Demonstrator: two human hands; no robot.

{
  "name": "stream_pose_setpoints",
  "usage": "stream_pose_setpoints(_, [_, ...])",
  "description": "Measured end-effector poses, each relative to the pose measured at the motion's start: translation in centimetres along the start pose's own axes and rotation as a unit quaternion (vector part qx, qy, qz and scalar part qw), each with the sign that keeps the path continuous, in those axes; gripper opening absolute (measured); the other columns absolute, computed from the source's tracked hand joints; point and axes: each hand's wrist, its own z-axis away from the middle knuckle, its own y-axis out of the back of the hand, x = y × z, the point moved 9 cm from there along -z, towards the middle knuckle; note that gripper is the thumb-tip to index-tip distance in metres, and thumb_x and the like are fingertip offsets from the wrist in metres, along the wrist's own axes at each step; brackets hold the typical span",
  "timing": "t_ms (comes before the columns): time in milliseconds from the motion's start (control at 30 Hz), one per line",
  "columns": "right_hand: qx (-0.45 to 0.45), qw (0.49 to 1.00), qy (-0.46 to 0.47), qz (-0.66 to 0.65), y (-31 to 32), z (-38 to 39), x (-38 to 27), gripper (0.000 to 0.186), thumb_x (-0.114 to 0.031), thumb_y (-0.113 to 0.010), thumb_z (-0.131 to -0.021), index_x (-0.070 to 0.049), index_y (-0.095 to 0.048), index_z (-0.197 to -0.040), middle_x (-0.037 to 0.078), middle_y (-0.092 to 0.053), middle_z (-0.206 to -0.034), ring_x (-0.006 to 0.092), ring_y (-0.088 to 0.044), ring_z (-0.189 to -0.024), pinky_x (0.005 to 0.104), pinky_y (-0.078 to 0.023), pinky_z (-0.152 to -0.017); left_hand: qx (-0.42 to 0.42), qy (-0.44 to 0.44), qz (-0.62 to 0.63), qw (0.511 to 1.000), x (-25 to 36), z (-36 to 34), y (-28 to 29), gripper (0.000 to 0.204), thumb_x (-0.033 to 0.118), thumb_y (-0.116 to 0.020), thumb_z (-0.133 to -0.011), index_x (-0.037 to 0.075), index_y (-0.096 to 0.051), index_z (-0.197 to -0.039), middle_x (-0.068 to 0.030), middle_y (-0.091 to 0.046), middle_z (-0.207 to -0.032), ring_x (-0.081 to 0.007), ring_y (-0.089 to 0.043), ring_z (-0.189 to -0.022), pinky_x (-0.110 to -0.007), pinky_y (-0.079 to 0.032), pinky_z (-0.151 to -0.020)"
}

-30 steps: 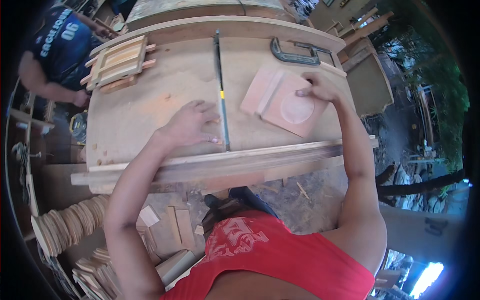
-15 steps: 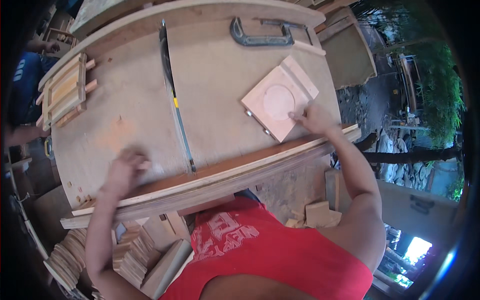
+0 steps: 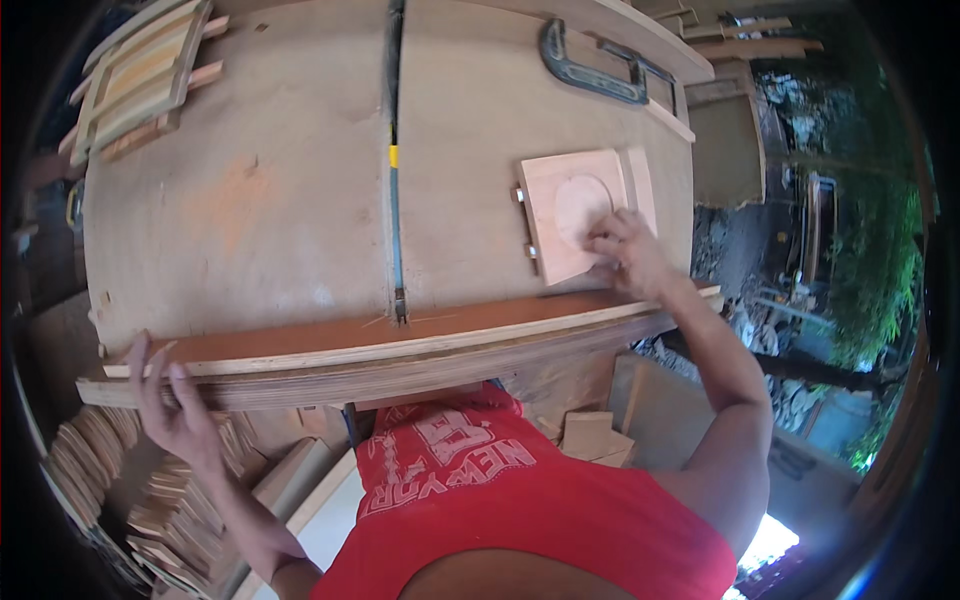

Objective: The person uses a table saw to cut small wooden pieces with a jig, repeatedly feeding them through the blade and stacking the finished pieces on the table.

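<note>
Because the fingers of the right grip [image 3: 622, 245] are curled and blurred over the near right part of a square wooden block [image 3: 545, 205], I cannot tell whether they pinch it or only rest there. The block lies flat on the desk [image 3: 310, 130], partly under that grip and reaching ahead and to its left, probably placed there to be within easy reach. It is one block, with one round mark on its face and two small tabs on its left edge, facing away from the grip.

The left grip [image 3: 175, 410] has its fingers apart at the left end of the front rail [image 3: 430, 352], with nothing visible in it; perhaps it steadies the body, though whether it presses on the wood is unclear.

One dark bar [image 3: 395, 220] with a single yellow band runs between the two grips, left of the right one. Beyond the right grip, one clamp [image 3: 600, 82] lies on its side, seemingly put out of the way, with one thin strip [image 3: 672, 122] just beside it. Far ahead of the left grip sits one wooden frame [image 3: 140, 75]. Near and below that grip are stacked boards [image 3: 175, 525], too many and too blurred to count.
</note>
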Motion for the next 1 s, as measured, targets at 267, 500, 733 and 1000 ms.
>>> stream_pose_setpoints(267, [-0.054, 0.977, 0.046, -0.202, 0.1, -8.4, -10.0, 0.017, -0.021, -0.085, -0.085, -0.011, -0.076, -0.095, 0.002, -0.072, -0.108, 0.0308, -0.06, -0.119, 0.0475, -0.043, -0.108, -0.081, -0.087, 0.076, 0.99, 6.1, 1.0, -4.7, 0.015, 0.01, -0.066, -0.102, -0.004, -0.07, -0.105, -0.0227, -0.072, -0.125, -0.0453, -0.066, -0.124, -0.066, -0.044, -0.117])
stream_pose_setpoints(500, [0.122, 0.976, -0.163, -0.08, 1.9, -8.7, 2.0, 0.067, -0.038, -0.089, -0.082, -0.003, -0.069, -0.135, 0.022, -0.062, -0.138, 0.04, -0.054, -0.132, 0.0482, -0.046, -0.11, -0.089, -0.029, 0.057, 0.994, 4.6, 2.5, -5.0, 0.028, 0.02, -0.062, -0.107, -0.005, -0.066, -0.119, -0.0237, -0.071, -0.126, -0.0455, -0.064, -0.125, -0.061, -0.046, -0.114])
stream_pose_setpoints(733, [0.035, 0.953, -0.196, -0.229, -1.1, -11.4, 1.6, 0.089, -0.044, -0.094, -0.069, 0.002, -0.065, -0.14, 0.021, -0.06, -0.132, 0.0399, -0.054, -0.122, 0.0479, -0.048, -0.103, -0.134, 0.017, -0.081, 0.988, 4.3, 1.2, -7.8, 0.042, 0.034, -0.06, -0.106, -0.001, -0.067, -0.128, -0.0195, -0.071, -0.13, -0.0369, -0.06, -0.117, -0.051, -0.047, -0.102])
stream_pose_setpoints(1000, [0.029, 0.946, -0.184, -0.265, -1.4, -12.6, 2.3, 0.088, -0.038, -0.099, -0.06, -0.006, -0.068, -0.136, 0.018, -0.061, -0.128, 0.038, -0.054, -0.117, 0.0501, -0.051, -0.094, -0.214, 0.026, -0.159, 0.964, 4.8, -0.3, -9.0, 0.051, 0.045, -0.051, -0.105, 0.003, -0.069, -0.126, -0.0165, -0.071, -0.124, -0.0359, -0.06, -0.113, -0.051, -0.046, -0.098])
